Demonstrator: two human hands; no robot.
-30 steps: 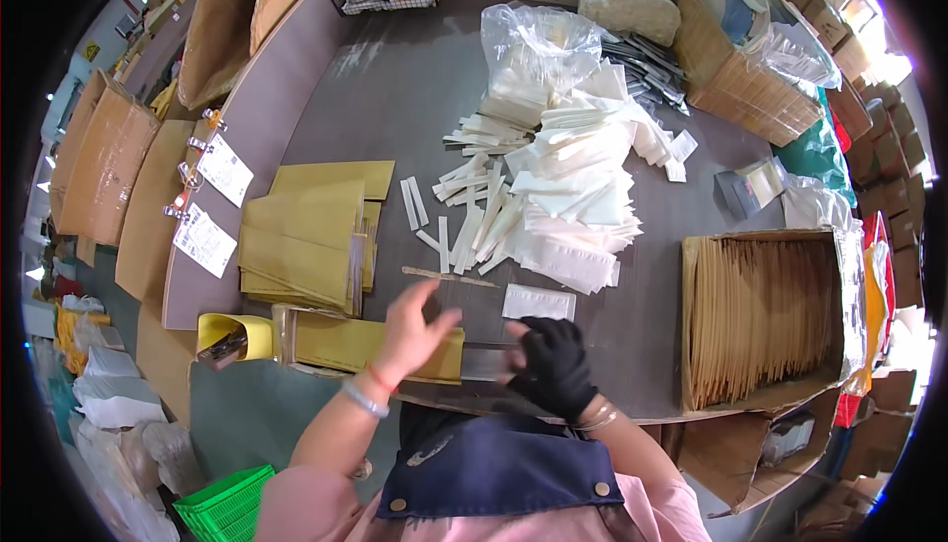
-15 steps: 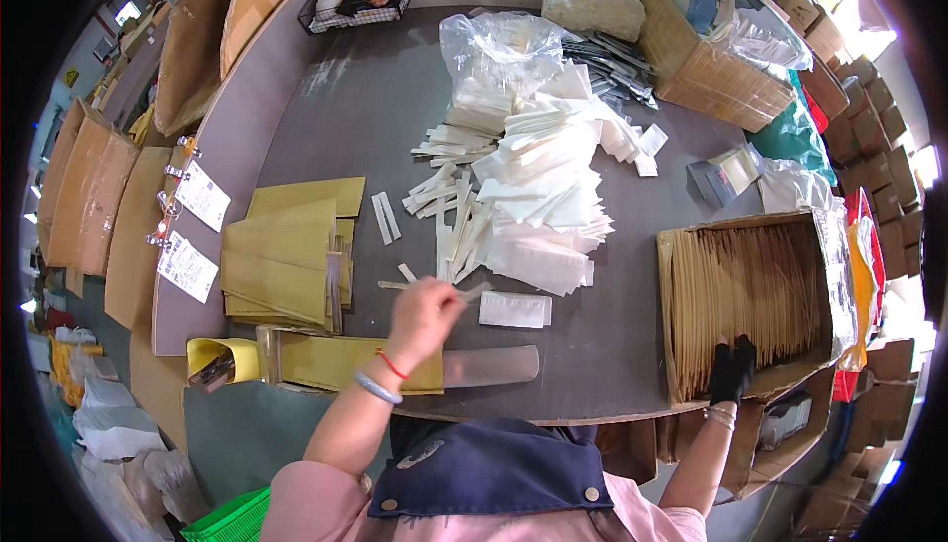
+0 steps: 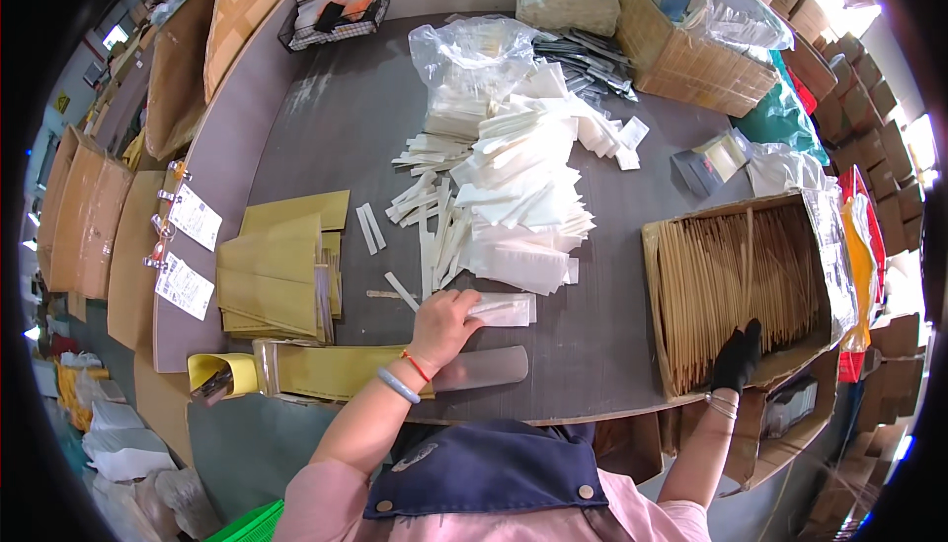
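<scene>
Our gloved right hand [image 3: 736, 356] was at the near edge of the brown envelopes [image 3: 726, 290] in the carton [image 3: 655, 290], its grip hidden. Well apart, our left hand [image 3: 446, 330] touched the white packet [image 3: 513, 311] before the white heap [image 3: 523, 187]; whether pinching, we could not tell. Light touch seemed best against creasing.

Bare left hand [image 3: 444, 330], red cord [image 3: 416, 365] and bangle [image 3: 399, 386] at the wrist: fingers on the left end of a flat white packet [image 3: 512, 309]. Beyond it, a heap of white packets [image 3: 523, 196]. To its left, stacked kraft envelopes [image 3: 267, 266]. Just right of its wrist, a translucent sheet [image 3: 484, 367].

Black-gloved right hand [image 3: 736, 356] reaches inside an open carton [image 3: 653, 295], against upright brown envelopes [image 3: 706, 290]; grip unclear. Beyond it, a small grey box [image 3: 703, 169].
</scene>
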